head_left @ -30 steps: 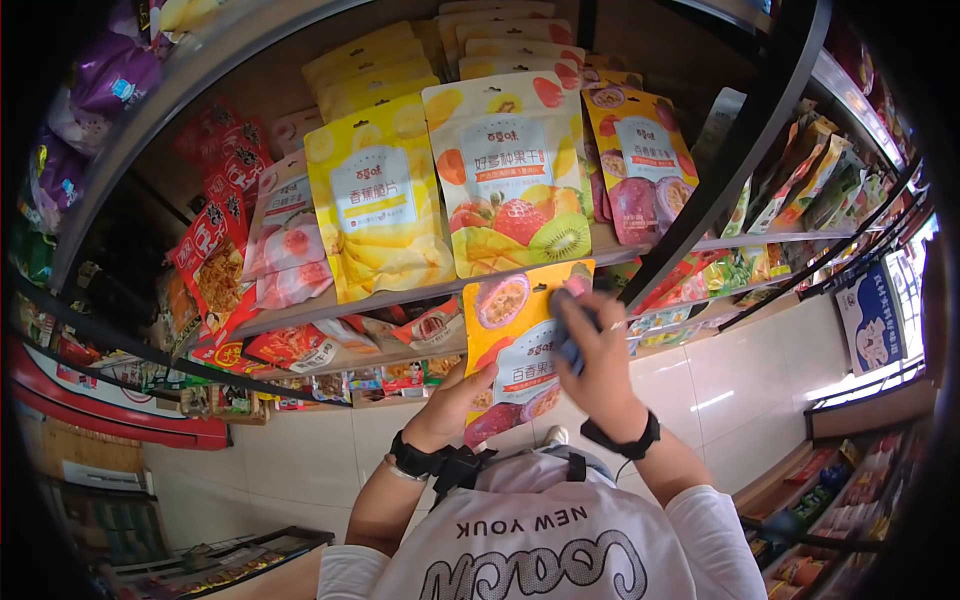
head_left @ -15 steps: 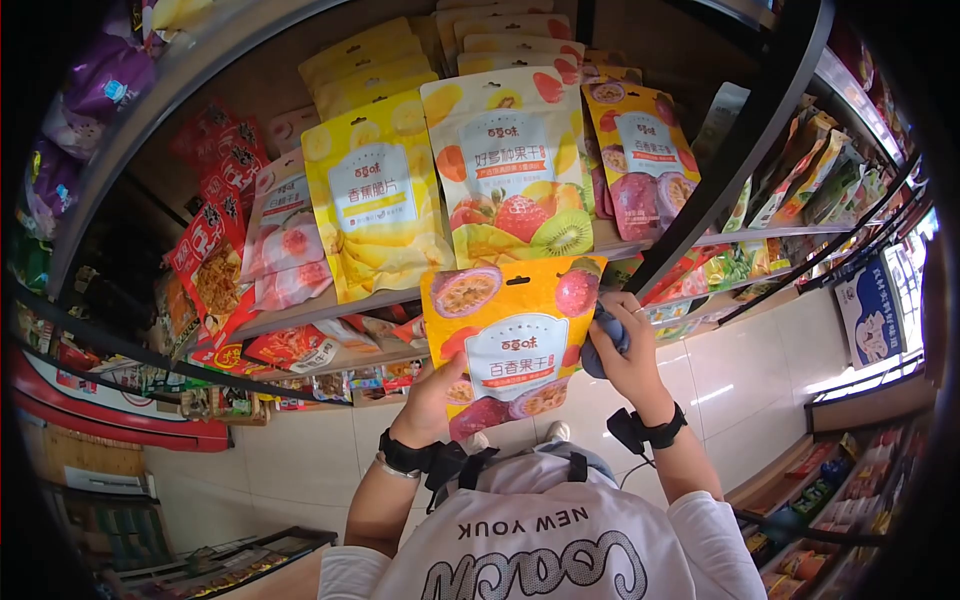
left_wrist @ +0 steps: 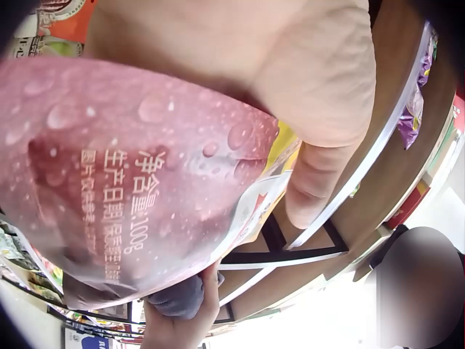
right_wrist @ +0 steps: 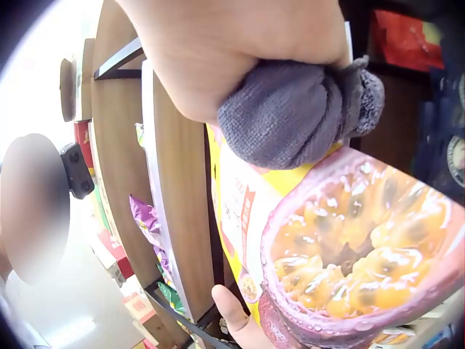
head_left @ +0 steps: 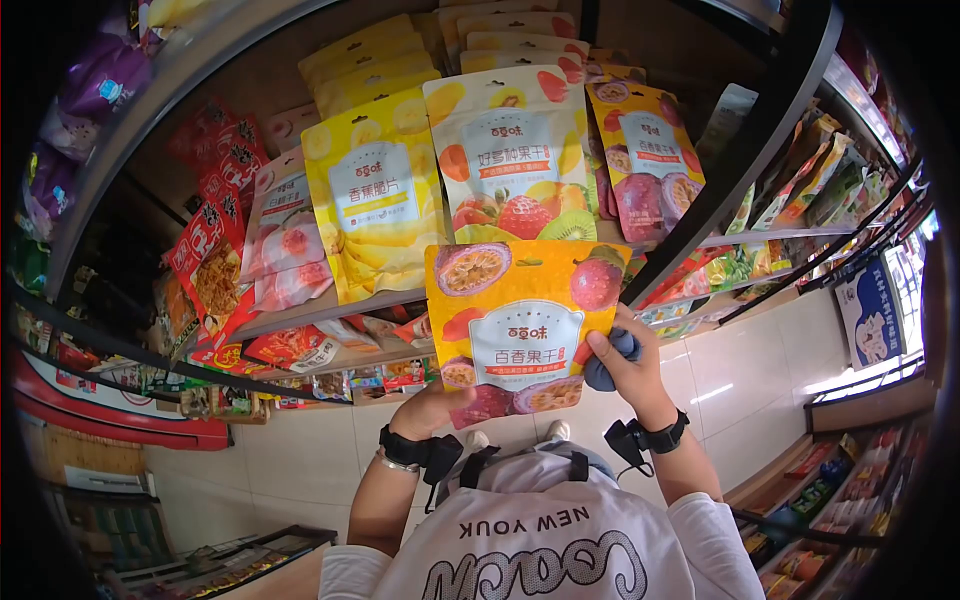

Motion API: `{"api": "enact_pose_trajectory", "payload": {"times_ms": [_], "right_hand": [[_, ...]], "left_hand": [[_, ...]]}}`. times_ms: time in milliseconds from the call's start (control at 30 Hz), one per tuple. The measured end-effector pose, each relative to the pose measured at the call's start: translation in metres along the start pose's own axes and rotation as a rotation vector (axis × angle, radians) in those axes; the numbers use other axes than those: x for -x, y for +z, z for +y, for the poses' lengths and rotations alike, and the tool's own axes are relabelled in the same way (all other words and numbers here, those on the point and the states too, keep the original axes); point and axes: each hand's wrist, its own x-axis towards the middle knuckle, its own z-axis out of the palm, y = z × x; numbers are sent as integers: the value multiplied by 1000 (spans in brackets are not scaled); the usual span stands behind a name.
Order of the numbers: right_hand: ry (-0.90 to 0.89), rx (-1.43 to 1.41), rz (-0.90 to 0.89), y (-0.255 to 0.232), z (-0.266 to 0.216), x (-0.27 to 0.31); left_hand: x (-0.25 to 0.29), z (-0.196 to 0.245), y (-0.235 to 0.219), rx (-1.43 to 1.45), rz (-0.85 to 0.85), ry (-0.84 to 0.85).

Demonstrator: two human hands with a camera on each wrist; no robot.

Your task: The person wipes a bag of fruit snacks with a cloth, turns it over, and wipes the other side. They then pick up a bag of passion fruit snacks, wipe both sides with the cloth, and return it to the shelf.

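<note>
An orange-yellow passion fruit pouch [head_left: 528,330] is held up in front of the shelf, its printed face toward the head camera. The left hand [head_left: 425,408] holds its lower left edge, with the thumb on the front. At the right edge the right hand [head_left: 635,365] pinches the pouch and also keeps a bunched grey-blue cloth [head_left: 612,362] in its palm. The right wrist view shows the cloth [right_wrist: 280,113] pressed against the pouch [right_wrist: 349,247]. In the left wrist view, the left hand [left_wrist: 254,65] lies over the pouch's reddish lower part [left_wrist: 131,174].
Behind the pouch, a shelf [head_left: 385,305] bears a yellow banana pouch [head_left: 375,195], a mixed fruit pouch [head_left: 510,150] and another passion fruit pouch [head_left: 648,160]. A black shelf post [head_left: 740,150] rises at the right. Red snack packets [head_left: 215,260] lie at the left.
The pouch has turned to face the head camera and risen slightly. The right hand, which was across its front with the cloth, has moved to its right edge and pinches it there.
</note>
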Motion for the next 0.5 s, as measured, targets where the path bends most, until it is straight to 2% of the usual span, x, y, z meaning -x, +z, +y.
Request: {"api": "enact_pose_trajectory", "payload": {"times_ms": [100,133,233,367,400,433,500], "right_hand": [[49,24,47,1,3,-1],[66,39,60,2,4,-1],[-47,263,253,4,0,-3],[-499,644,417,14,-28,-12],[-522,620,291,19,-18,-8],[-434,635,118,28,-20,0],[-501,526,-178,46,-17,17]], "left_hand": [[-2,-6,-15,39,-56,-236],[-4,-5,-10,100,-22,-219],[-11,3,12,219,45,-158],[-15,7,20,244,-26,-125],[-16,7,22,258,-55,-131],[-18,4,25,285,-16,-118],[-20,-4,32,333,62,-92]]}}
